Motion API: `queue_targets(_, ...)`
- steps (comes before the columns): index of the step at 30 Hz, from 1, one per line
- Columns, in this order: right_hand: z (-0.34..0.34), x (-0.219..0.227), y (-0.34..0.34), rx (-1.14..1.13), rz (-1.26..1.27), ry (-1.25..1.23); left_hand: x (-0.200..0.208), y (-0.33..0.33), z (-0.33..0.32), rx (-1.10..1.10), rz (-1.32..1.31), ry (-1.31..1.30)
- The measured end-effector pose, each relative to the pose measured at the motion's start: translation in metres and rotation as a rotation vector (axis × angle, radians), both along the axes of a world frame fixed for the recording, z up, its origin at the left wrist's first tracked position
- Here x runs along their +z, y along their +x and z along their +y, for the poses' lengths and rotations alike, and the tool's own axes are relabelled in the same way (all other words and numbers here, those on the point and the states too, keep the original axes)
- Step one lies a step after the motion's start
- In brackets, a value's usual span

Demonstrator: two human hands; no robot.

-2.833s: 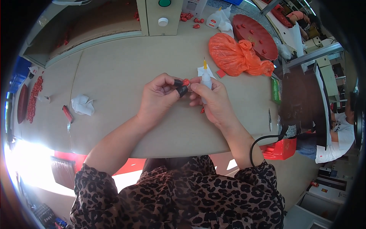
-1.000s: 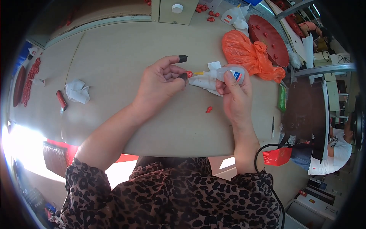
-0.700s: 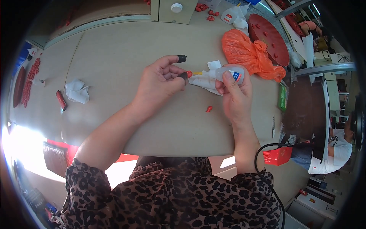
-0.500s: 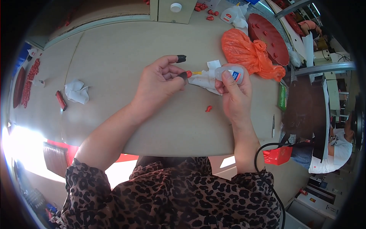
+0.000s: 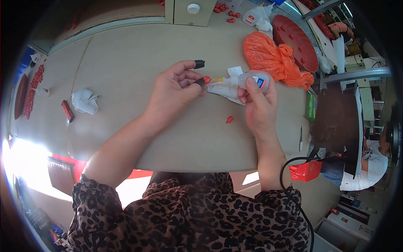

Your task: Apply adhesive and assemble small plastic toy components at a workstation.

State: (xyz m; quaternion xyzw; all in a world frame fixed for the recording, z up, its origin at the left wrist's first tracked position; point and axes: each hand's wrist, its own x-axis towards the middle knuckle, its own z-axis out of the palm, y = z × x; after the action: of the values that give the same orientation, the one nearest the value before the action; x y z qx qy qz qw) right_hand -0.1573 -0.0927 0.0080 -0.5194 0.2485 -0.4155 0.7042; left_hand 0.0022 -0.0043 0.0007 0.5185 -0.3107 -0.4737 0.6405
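Note:
My left hand (image 5: 173,88) pinches a small red piece (image 5: 207,79) between thumb and finger; black covers wrap the thumb tip and one outstretched fingertip. Closed round a clear squeeze bottle (image 5: 242,80) is my right hand (image 5: 261,98). The bottle lies nearly level, and its thin yellow nozzle (image 5: 218,80) points left at the red piece. Whether the tip touches it is too small to tell. Beneath the bottle a crumpled white tissue (image 5: 222,90) rests on the table (image 5: 126,63). Another small red piece (image 5: 229,119) lies nearer to me, between my forearms.
At the right sit a knotted orange plastic bag (image 5: 268,52), a dark red tray (image 5: 296,40) with several red pieces and another bottle (image 5: 251,17). Leftward are a crumpled tissue (image 5: 85,101), a dark red stick-like object (image 5: 66,111) and a row of red pieces (image 5: 34,90). A cable (image 5: 285,168) crosses my right arm.
The bottle has shifted very slightly right and turned a little in my right hand, its nozzle drawing back a touch. My left hand has barely moved.

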Motion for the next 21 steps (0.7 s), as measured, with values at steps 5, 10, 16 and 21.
queue_targets(5, -0.0012, -0.0007, 0.0008, 0.003, -0.014, -0.003, -0.0001, 0.0006, 0.0002, -0.031, 0.001, -0.021)
queue_targets(10, -0.0003, 0.0007, 0.0008, -0.012, 0.009, -0.006, -0.0016, -0.0013, -0.0001, 0.002, 0.037, -0.044)
queue_targets(16, 0.0012, 0.0003, 0.0018, -0.005, 0.014, -0.007, -0.0049, -0.0013, -0.0003, 0.013, 0.034, -0.061)
queue_targets(21, 0.0017, -0.0002, 0.0024, -0.002, 0.018, -0.006, -0.0071, -0.0004, -0.0002, 0.003, 0.030, -0.079)
